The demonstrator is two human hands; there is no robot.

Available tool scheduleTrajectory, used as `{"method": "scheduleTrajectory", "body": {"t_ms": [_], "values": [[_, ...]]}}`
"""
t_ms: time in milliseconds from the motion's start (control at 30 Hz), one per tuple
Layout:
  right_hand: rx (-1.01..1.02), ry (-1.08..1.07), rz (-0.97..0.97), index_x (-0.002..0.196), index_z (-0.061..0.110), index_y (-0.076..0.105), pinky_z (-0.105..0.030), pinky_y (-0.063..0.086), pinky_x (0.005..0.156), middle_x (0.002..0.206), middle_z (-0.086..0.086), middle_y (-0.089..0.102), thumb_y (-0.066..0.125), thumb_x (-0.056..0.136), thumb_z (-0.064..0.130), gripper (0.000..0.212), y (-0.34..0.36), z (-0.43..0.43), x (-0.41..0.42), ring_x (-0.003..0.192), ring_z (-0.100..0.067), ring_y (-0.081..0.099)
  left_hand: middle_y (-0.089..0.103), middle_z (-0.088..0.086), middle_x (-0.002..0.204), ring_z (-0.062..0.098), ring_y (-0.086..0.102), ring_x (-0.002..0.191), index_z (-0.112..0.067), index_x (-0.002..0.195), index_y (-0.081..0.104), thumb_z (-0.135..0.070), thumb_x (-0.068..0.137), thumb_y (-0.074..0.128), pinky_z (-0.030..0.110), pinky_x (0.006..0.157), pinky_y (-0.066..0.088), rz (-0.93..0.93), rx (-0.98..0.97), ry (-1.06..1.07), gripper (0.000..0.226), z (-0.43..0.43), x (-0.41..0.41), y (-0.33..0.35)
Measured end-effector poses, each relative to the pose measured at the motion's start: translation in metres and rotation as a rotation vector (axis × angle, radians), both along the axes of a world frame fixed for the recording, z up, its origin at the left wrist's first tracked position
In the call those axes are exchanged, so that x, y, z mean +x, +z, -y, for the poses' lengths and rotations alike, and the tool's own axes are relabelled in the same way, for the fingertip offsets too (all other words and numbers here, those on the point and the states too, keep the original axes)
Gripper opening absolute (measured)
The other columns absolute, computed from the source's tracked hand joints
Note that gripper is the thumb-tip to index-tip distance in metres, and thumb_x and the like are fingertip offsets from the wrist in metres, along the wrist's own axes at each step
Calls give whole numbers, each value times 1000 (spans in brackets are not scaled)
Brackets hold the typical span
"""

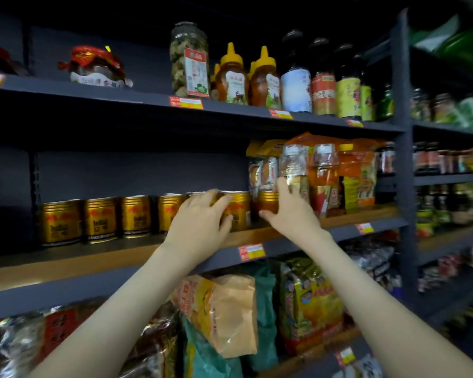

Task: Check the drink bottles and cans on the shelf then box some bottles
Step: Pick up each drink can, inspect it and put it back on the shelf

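Here, left hand [200, 218] tight around a gold can [241, 211]; right hand [291, 214] splayed, fingertips against a clear bottle [294, 162].

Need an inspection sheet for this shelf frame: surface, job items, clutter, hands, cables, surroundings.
Surface: middle shelf, wooden board on dark metal rack, price tags on front edge.
Job's things: gold cans in a row at left; clear bottle and orange bottles at right.
Clutter: honey bottles and jar on shelf above; snack bags below.
Hands: left hand grips one gold can; right hand touches the clear bottle, finger straight.
Cables: nothing seen.
Surroundings: dim shop aisle; another stocked rack at right.
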State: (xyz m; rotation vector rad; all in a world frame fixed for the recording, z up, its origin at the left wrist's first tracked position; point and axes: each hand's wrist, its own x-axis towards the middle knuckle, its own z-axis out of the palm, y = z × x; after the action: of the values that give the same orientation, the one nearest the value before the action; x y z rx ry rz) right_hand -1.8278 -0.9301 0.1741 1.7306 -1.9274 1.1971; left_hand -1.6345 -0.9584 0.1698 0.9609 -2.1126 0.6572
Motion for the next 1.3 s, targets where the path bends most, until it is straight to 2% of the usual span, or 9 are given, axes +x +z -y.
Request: {"method": "scheduleTrajectory", "body": {"t_ms": [200,367,467,567,700,967,1067,1167,1300], "values": [[-216,188,47,114,15,33,-19,39,66,105,0,45,70,87,26,47,-11,-4,-5,91,-16,46,39,7,151,26,37,138,-24,149,35,-36,100,44,36,113,29,-40,0,-90,51,-4,-34,-1],[-525,236,187,124,17,31,-32,44,97,128,-6,44,73,85,23,57,-11,-29,-33,118,-20,47,59,19,130,37,56,119,-13,137,53,-22,88,67,48,102,43,-115,-77,-118,51,-5,-58,-7],[-699,191,238,132,2,29,-15,39,98,133,-13,40,74,84,15,67,-2,-49,-79,119,-18,44,63,20,122,39,60,112,-10,132,57,-18,82,74,50,97,46,-137,-124,-128,53,-6,-82,-10],[-771,125,407,134,12,27,-28,46,95,134,-9,41,73,84,16,68,2,-64,-139,119,-21,49,60,19,127,38,56,118,-11,136,54,-20,85,71,50,100,43,-183,-97,-154,55,-12,-114,-10],[-680,103,619,135,17,24,-25,45,81,127,-5,39,73,84,10,71,5,-69,-213,107,-20,51,40,15,147,34,40,133,-19,148,35,-32,95,53,45,109,35,-244,26,-125,58,-17,-164,-8],[-462,148,600,126,20,28,-21,45,68,120,-5,48,77,80,11,68,6,-19,-266,100,-22,56,-3,18,161,39,3,147,-25,155,-1,-51,95,47,59,114,16,-337,37,19,81,-1,-239,-9],[-429,140,590,128,19,29,-16,43,63,115,-1,48,77,80,12,68,13,-5,-274,94,-18,56,11,23,159,45,11,144,-20,154,20,-51,89,56,64,109,23,-324,-31,57,80,13,-255,-13],[-327,132,581,129,19,32,-28,49,76,117,-1,49,78,79,13,68,21,5,-287,95,-18,55,31,29,150,52,28,135,-11,138,50,-48,76,71,65,99,37,-322,-118,112,76,28,-263,-17],[-103,115,506,136,18,38,-29,43,82,122,4,46,80,77,15,72,23,17,-303,102,-15,49,29,29,150,50,25,135,-10,134,54,-48,75,68,65,99,36,-353,-192,140,72,37,-270,-18]]}}
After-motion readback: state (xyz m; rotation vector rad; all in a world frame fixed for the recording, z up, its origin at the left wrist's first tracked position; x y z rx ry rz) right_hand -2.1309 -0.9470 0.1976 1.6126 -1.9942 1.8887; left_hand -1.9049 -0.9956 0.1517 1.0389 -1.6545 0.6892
